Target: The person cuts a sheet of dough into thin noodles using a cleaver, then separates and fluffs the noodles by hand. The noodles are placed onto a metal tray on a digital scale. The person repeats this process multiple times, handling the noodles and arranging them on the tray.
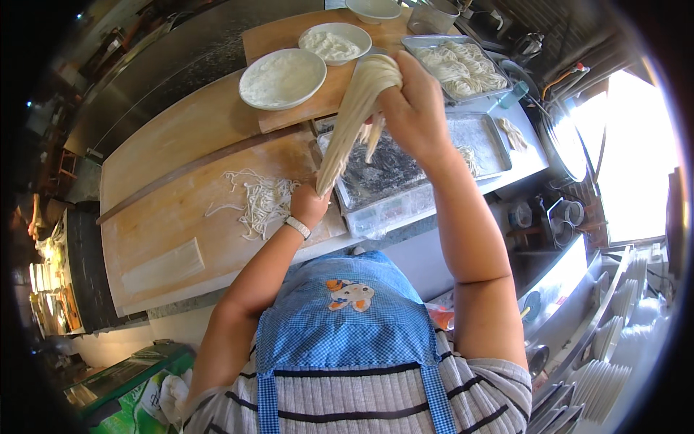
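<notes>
A thick bundle of fresh noodles (355,106) is draped over my raised right hand (415,106), which grips it at the top. From there it slants down to the left and narrows to its lower end at my left hand (309,203). My left fingers are partly hidden, but they look closed on that end. A few shorter strands dangle beneath my right hand. Beside my left hand, a loose heap of cut noodles (265,203) lies on the floured wooden board (217,173). A flat strip of dough (165,266) rests near the board's front edge.
A floured metal tray (379,182) sits right of the board, with a few noodles (467,158) at its right. Behind it stand two white bowls of flour (282,78) (335,46) and a tray of coiled noodles (461,68). A long wooden rod (190,168) crosses the board.
</notes>
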Action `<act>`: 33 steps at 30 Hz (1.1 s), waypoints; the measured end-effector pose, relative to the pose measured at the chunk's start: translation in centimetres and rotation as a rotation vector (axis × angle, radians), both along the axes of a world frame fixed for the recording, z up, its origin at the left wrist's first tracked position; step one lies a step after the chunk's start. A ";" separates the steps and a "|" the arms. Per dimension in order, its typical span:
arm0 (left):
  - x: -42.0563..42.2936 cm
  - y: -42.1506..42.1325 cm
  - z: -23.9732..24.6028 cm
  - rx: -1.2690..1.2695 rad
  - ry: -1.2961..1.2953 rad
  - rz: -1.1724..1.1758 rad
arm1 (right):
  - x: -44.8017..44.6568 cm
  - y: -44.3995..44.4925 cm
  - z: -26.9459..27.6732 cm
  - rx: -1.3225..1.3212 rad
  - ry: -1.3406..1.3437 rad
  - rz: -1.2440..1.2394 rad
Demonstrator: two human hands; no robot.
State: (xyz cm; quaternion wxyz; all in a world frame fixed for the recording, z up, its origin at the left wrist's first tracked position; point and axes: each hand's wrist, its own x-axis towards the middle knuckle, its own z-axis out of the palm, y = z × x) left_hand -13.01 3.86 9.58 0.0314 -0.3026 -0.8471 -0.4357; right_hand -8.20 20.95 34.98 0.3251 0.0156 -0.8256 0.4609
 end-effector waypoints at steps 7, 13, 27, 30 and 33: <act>-2.1 -2.9 -6.2 -0.247 -0.160 -0.127 | 0.8 4.3 2.8 0.015 0.214 -0.084; -3.8 -6.3 -10.6 -0.403 -0.123 0.035 | 0.5 6.1 -0.1 0.269 -0.041 -0.200; -2.9 -8.1 -11.3 -0.532 -0.127 0.095 | 2.6 18.0 -31.6 0.141 -0.681 -0.517; -2.9 -8.8 -12.1 -0.577 -0.202 0.149 | 4.5 20.1 -31.7 -0.155 -0.707 -0.474; -3.9 -10.3 -14.2 -0.544 -0.266 0.168 | 5.7 19.7 -31.5 -0.425 -0.691 -0.400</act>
